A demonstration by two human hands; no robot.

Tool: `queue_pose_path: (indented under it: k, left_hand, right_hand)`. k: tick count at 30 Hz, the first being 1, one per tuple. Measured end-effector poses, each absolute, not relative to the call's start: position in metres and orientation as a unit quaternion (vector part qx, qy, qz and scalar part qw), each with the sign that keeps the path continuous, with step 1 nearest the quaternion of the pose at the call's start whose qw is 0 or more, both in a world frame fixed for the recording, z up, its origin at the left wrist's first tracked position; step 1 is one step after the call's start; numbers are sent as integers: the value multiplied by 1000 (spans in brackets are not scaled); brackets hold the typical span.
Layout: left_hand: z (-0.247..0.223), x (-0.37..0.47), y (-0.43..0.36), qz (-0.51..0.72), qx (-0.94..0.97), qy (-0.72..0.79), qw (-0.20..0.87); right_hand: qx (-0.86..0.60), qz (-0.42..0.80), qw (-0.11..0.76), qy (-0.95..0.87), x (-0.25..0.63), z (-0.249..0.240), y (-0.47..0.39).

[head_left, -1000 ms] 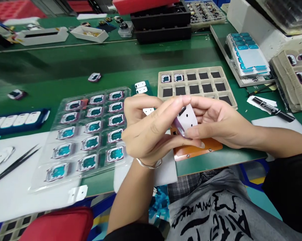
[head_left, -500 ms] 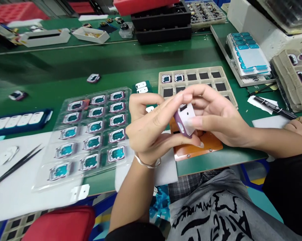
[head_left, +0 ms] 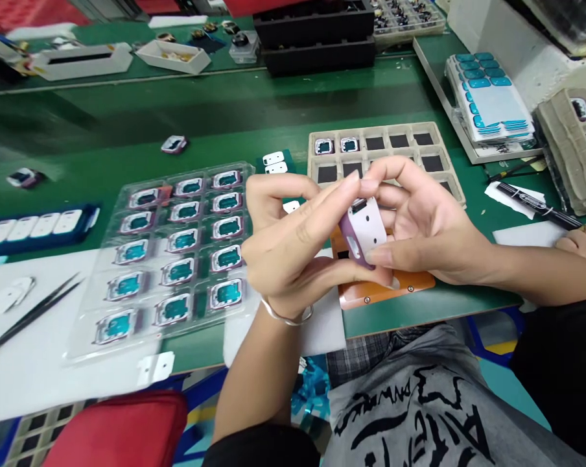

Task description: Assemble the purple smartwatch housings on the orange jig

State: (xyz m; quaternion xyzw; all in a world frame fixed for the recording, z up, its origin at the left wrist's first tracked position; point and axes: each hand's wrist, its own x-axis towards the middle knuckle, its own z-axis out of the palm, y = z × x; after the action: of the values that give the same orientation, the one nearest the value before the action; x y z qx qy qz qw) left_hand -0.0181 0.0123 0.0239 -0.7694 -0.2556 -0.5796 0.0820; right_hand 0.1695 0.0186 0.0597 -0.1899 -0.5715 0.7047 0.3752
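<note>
Between both hands is a small purple watch-like case (head_left: 350, 228) with a white plate (head_left: 369, 224) on its face. My left hand (head_left: 293, 237) wraps round the case's left side, fingers along its top and thumb below. My right hand (head_left: 429, 227) grips it from the right, with the thumb pressed on the lower part of the white plate. Under the hands lies an orange fixture plate (head_left: 412, 283) with screws, partly covered. Behind them sits a beige tray (head_left: 371, 124) with two cases in its back row. A clear tray (head_left: 150, 344) on the left holds several similar cases with teal film.
Tweezers (head_left: 33, 316) lie on a white sheet (head_left: 21, 383) at left. Two loose cases, one case (head_left: 175, 144) nearer the clear tray, rest on the green table (head_left: 142, 117). A black marker (head_left: 536, 205) lies at right, near another person's hand (head_left: 585, 241). Black boxes (head_left: 317, 39) stand behind.
The right thumb has slid slightly lower on the white plate, so more of its dark holes show. Both hands still hold the case. The view has shifted a little.
</note>
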Motion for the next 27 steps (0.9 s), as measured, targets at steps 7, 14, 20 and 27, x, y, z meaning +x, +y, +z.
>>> queue_pose_path:
  k: [7,14,20,27]
  left_hand:
    - [23,-21,19,-571,-777,-233,123]
    - [24,-20,22,-575,-779,-223,116]
    - [25,-23,25,-563,-787,-203,147]
    - [25,-23,28,-563,-787,-198,156]
  right_hand:
    - [-186,699,375,-580,170,58,21]
    - [-165,713,377,-569,168,57,21]
    - [-165,710,376,-572,169,58,21]
    - [-168,725,376,-552,169,59,20]
